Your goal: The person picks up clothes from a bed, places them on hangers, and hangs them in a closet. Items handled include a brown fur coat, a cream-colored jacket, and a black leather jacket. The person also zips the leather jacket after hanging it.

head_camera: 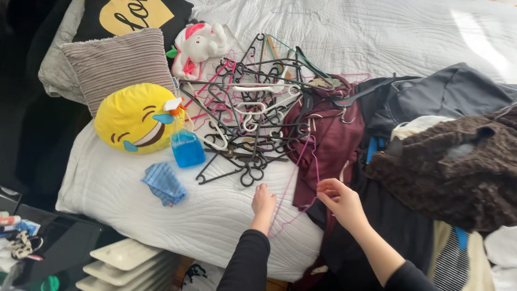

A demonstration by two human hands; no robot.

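Observation:
My left hand (263, 201) rests on the white bed (161, 205), fingers pinching the thin pink wire hanger (301, 178) near its lower corner. My right hand (340, 202) grips the same hanger's right side, over a maroon garment (334, 140). Just above lies a tangled heap of black, white and pink hangers (253, 102). Both forearms wear black sleeves.
A blue spray bottle (186, 144) and a blue cloth (165, 183) lie left of the hangers, beside a yellow round cushion (137, 117). A striped pillow (119, 63) and plush toy (198, 44) sit behind. Dark and brown fuzzy clothes (458, 167) pile at right.

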